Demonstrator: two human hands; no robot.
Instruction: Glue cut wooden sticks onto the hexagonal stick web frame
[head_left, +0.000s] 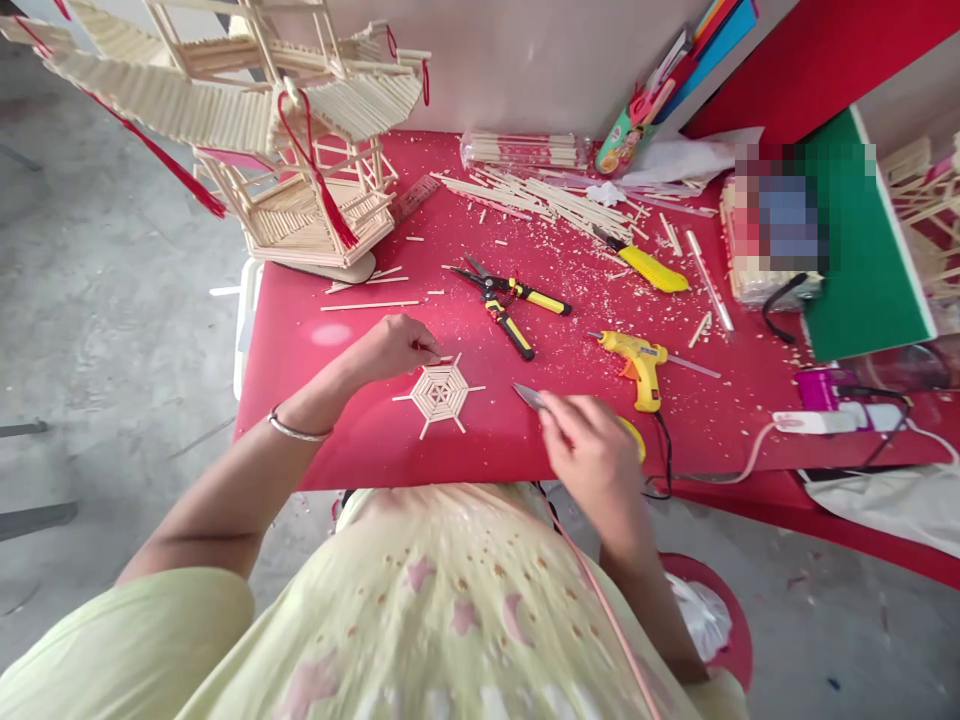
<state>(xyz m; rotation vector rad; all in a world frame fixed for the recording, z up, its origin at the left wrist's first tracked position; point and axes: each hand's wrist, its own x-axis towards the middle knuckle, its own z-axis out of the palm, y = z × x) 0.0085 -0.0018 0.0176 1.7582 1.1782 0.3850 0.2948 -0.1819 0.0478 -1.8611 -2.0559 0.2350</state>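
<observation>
Along the near side of the red table, the right hand is gripping a pointed metal tool, type unclear, its tip facing left. Just past that tip, and apart from it, the six-armed stick lattice is lying flat. The left hand is holding a narrow pinch, apparently on a short stick at the lattice's upper edge. Hazards being noted: a slip of the point could injure the left fingers; uneven pressing could skew the lattice's thin rows. Farther out, the glue gun is resting on its side; if hot, its nozzle could burn a straying wrist, and its cord could snag the right forearm. Beyond, pliers are lying splayed among shavings, which could be fouling any glued joint. At far left, a tasselled stick model is standing, exposed to knocks.
</observation>
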